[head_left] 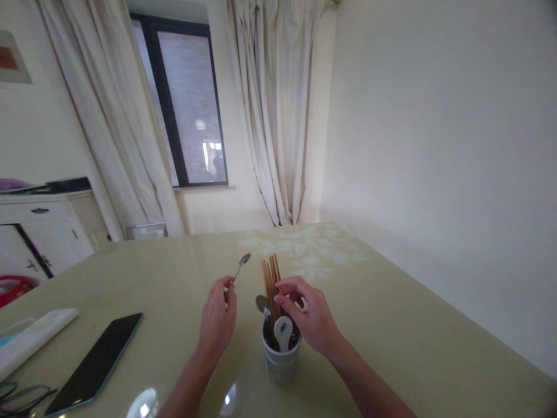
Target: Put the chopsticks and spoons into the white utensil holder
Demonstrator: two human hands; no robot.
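In my left hand (218, 316) is a small metal spoon (244, 259), pinched near its handle end with the bowl pointing up and away. My right hand (311, 310) is at the upper right of a patterned ceramic holder (282, 366), thumb and index fingertips closed on the rightmost of several brown wooden chopsticks (270, 284). The chopsticks stand upright in the holder. Also inside it are a metal spoon (263, 303) on the left and a white ceramic spoon (283, 331) with a blue mark at the front. A perforated utensil beside it is partly hidden.
A glossy pale green table (165, 278) carries the holder. To the left lie a black tablet (98, 363), a white object (39, 339) and dark-framed glasses (30, 396). A white wall (435, 174) runs along the right side, and curtains (278, 116) hang behind.
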